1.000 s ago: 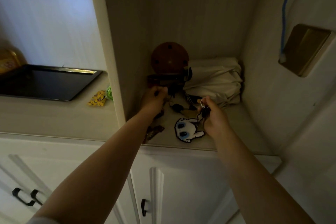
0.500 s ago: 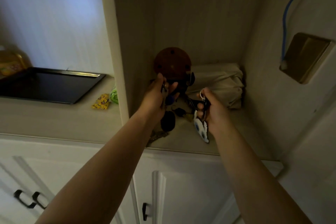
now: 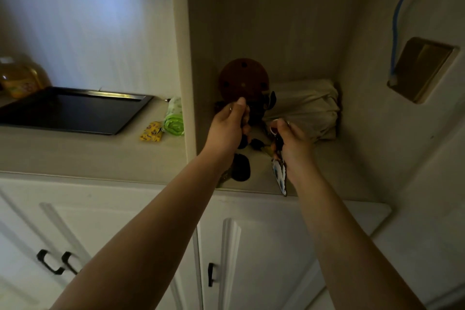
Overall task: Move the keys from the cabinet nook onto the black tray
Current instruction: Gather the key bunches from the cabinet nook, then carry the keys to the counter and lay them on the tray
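Both of my hands are inside the cabinet nook. My left hand (image 3: pixel 227 128) is closed on a key bunch from which a dark oval fob (image 3: pixel 241 167) hangs down. My right hand (image 3: pixel 293 145) grips a second key ring, and its white and blue cartoon charm (image 3: pixel 279 176) dangles edge-on below the hand. More dark keys (image 3: pixel 258 144) lie on the nook floor between the hands. The black tray (image 3: pixel 73 111) sits on the counter to the left, beyond the cabinet's side panel, with nothing on it.
A round brown perforated object (image 3: pixel 242 79) and a folded beige cloth bag (image 3: pixel 307 108) fill the nook's back. A green bag roll (image 3: pixel 173 118) and a yellow packet (image 3: pixel 151 134) lie between panel and tray. An oil bottle (image 3: pixel 18 78) stands far left. White cupboard doors are below.
Both hands have lifted their key bunches off the nook floor. The white charm, flat on the shelf a second ago, now hangs from my right hand; the dark fob hangs from my left.
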